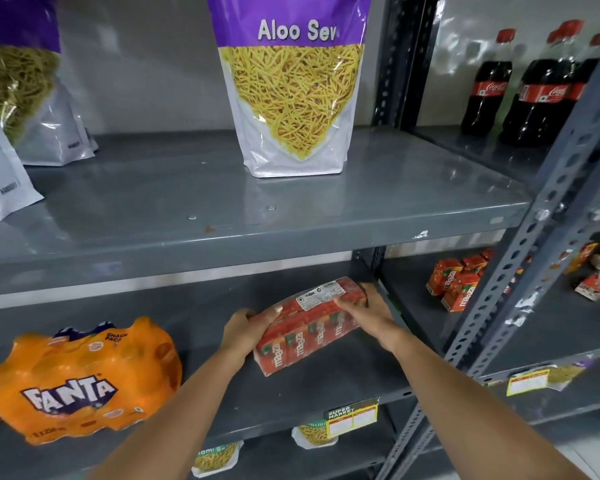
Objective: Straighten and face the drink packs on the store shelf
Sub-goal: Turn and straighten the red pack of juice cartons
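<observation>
Our left hand [245,329] and right hand [364,311] both grasp the red shrink-wrapped pack of Maaza juice cartons [309,327], one at each end. It lies at an angle on the grey metal lower shelf [309,393], to the right of the orange plastic-wrapped Fanta pack [84,379].
</observation>
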{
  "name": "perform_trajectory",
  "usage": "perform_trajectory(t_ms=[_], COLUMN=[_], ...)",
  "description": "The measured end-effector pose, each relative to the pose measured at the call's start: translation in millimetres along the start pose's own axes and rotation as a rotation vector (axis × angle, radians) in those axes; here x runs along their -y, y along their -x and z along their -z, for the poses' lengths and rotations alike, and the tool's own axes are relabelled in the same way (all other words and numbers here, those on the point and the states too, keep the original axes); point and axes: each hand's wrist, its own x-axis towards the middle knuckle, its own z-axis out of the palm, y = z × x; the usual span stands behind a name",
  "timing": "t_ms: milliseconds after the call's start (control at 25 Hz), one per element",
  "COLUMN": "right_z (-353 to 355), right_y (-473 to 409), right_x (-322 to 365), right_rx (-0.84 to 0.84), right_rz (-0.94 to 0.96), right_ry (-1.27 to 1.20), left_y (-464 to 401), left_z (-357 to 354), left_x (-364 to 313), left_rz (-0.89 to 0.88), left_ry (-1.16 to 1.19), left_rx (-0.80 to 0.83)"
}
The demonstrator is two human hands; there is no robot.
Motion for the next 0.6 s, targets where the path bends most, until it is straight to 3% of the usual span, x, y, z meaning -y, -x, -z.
perform_trajectory(t_ms=[200,360,600], right_z=[-2.9,-2.9,9.0], right_y=[6.5,16.2,48.6], right_x=[-3.7,-3.9,-2.6], right_rx=[-0.044,-0.097,-0.071], right_rz=[-0.004,-0.032,-0.035], right_ry=[0.046,0.073,0.051], left_y=[5.6,0.4,21.4], left_z=[-8.6,-9.1,-10.6], left_x=[30.2,28.8,24.8], left_rz=[-0.004,-0.053,0.028], left_ry=[0.295,0.224,0.163], left_rx=[0.118,0.196,0.262])
